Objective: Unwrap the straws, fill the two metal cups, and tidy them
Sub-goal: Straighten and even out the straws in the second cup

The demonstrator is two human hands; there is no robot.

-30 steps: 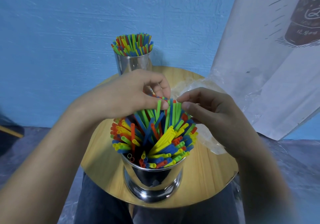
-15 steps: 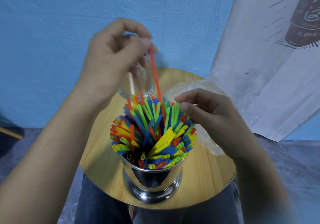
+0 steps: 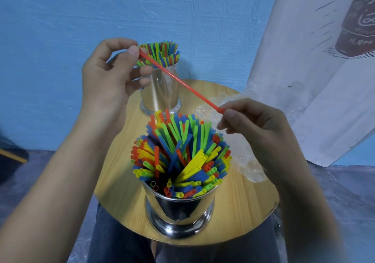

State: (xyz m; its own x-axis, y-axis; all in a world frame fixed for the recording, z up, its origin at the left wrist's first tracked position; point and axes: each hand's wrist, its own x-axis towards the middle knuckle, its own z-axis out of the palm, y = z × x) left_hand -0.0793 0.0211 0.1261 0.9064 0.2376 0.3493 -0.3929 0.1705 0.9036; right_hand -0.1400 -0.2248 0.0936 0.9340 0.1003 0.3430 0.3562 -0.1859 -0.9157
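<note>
Your round wooden worktop [image 3: 121,181] carries the near metal cup [image 3: 178,208], packed with coloured straws leaning every way, and behind it the far metal cup [image 3: 160,92], also full. Crumpled clear wrap [image 3: 243,161] lies to the right. Your left hand [image 3: 105,80] pinches the upper end of the red straw [image 3: 178,80] in front of the far cup. Your right hand [image 3: 259,124] seems to pinch its lower end.

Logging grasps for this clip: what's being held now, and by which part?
One red straw, pinched at both ends: left hand at the upper end, right hand at the lower end.
</note>
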